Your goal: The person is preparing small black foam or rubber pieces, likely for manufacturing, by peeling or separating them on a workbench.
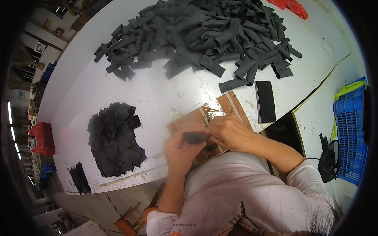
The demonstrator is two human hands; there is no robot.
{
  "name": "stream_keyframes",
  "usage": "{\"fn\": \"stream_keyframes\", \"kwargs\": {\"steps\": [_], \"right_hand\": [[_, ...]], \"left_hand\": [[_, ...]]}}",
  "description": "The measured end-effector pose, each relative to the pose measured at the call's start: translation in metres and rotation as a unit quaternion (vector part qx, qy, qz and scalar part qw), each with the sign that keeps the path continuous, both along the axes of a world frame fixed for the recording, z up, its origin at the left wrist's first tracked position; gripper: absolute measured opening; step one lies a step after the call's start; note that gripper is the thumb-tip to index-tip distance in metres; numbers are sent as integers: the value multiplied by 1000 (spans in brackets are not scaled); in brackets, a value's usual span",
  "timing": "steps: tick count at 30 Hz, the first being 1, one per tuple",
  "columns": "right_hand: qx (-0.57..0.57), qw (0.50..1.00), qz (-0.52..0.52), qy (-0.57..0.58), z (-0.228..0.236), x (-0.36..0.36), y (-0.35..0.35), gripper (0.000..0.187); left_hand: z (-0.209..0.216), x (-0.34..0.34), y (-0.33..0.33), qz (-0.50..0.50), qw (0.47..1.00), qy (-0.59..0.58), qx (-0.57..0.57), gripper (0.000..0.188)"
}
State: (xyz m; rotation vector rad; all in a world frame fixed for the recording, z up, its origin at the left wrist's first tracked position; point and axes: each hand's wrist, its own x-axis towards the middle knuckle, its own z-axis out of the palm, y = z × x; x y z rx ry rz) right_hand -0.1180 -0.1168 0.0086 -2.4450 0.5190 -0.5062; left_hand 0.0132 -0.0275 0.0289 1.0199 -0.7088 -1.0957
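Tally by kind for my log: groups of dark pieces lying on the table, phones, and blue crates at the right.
Groups of dark pieces: 3 (far heap, left pile, small stack)
Phone: 1
Blue crate: 1
Total: 5

Tabletop (153,94) bright; glare on brown board (223,103) nr front edge. L hand (176,146) motion-blurred. Strip lights (13,129) beyond left edge. Fisheye bends edges; pic rim blk.

gap: between grey heap (220,35) and black stack (114,143) | obstacle: phone (266,102)
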Motion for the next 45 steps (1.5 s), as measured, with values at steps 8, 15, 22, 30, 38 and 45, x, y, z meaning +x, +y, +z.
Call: {"fn": "stream_keyframes", "kwargs": {"steps": [8, 15, 22, 30, 38, 45], "right_hand": [[45, 998, 2, -47, -35, 1, 1, 9], [136, 981, 48, -126, -47, 3, -2, 13], [125, 988, 64, -61, -39, -2, -11, 13], [154, 985, 52, -52, -37, -4, -12, 8], [125, 989, 41, -64, -13, -3, -11, 6], [51, 998, 42, -19, -17, 1, -5, 8]], "left_hand": [[-4, -8, -13, 28, 992, -119, 22, 16], [-12, -9, -11, 26, 946, -323, 2, 16], [-5, -8, -4, 8, 987, -113, -111, 17], [0, -5, -2, -1, 975, -188, -118, 16], [-4, -6, -1, 98, 957, -213, -173, 9], [-13, -6, 10, 166, 982, -21, -93, 15]]}}
